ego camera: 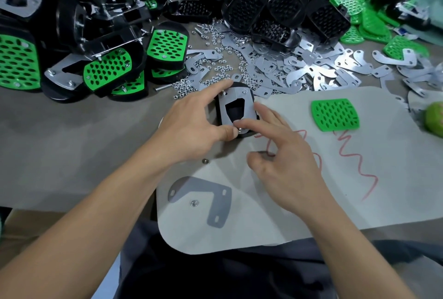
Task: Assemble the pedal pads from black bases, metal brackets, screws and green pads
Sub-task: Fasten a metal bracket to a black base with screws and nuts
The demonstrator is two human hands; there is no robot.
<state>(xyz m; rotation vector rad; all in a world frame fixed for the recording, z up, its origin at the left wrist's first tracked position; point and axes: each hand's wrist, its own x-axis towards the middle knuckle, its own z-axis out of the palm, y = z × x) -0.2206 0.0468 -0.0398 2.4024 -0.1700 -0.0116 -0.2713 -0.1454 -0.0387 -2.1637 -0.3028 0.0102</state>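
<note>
Two hands meet at the black oval plastic base (pixel 236 110), capped by a grey metal bracket (pixel 249 107), at the far edge of the pale mat (pixel 311 203); left hand (pixel 191 126) clamps it between forefinger and thumb; right hand (pixel 282 162) rests its forefinger on a small silver nut (pixel 239 130), other fingers loose; better to steady the bracket and start the threads squarely.

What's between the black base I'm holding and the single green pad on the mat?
Head view: beyond the right hand at the black base, only bare grey mat up to the green pad.
</note>
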